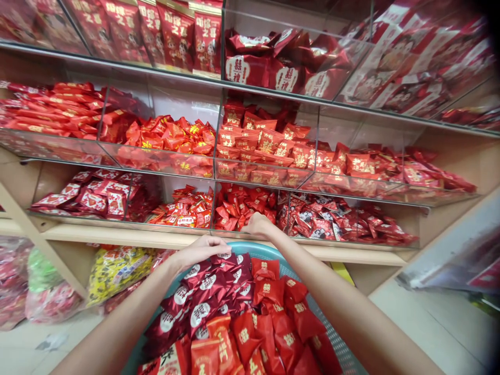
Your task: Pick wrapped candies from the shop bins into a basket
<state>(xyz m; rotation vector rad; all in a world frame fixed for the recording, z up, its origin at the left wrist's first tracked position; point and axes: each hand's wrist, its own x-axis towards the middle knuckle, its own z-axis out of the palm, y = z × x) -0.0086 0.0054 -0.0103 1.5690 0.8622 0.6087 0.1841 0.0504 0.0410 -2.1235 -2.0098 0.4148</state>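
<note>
A teal plastic basket (269, 251) is in front of me, filled with maroon packets (208, 281) on the left and bright red packets (269, 291) on the right. My left hand (201, 250) lies over its far left rim, fingers bent round the edge beside the maroon packets. Past the basket, my right hand (258, 225) reaches to a lower shelf compartment of small red wrapped candies (240, 205). Its fingers are curled together at the front of that pile. Whatever they pinch is hidden.
Clear dividers and front panels (265, 169) split the wooden shelves (117, 235) into compartments of red packets. Beneath stands a bag of yellow-wrapped sweets (119, 271). More plastic bags (50, 291) rest on the tiled floor at left.
</note>
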